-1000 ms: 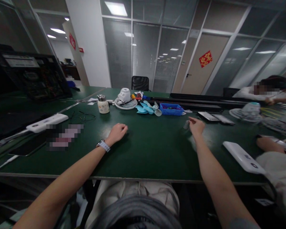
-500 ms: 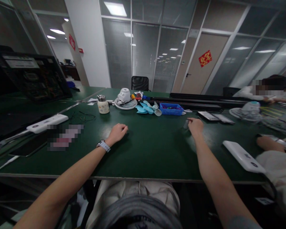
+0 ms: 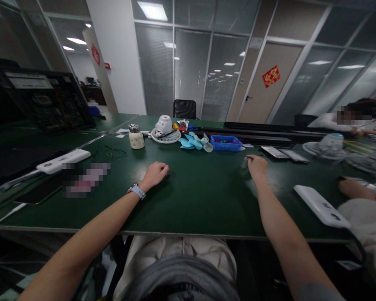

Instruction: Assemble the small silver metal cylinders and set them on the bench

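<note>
My left hand (image 3: pixel 156 174) rests on the green table (image 3: pixel 194 196) with its fingers curled in, and nothing shows in them. A watch with a pale strap (image 3: pixel 136 190) is on that wrist. Farther right, my right hand (image 3: pixel 257 166) pinches a small grey, ribbed piece (image 3: pixel 245 162) between thumb and fingers, close to the tabletop. It looks like a short cylinder, too small to name. Beyond the hands lie light blue fan blades (image 3: pixel 192 142) and a blue bin (image 3: pixel 226 143) of small parts.
At the back stand a cream flask (image 3: pixel 136 139) and a white fan part (image 3: pixel 164 129). White power banks (image 3: pixel 64 161) lie on the left and right. An opened computer case (image 3: pixel 42 100) is at far left. A co-worker's hand (image 3: pixel 357 188) is on the right.
</note>
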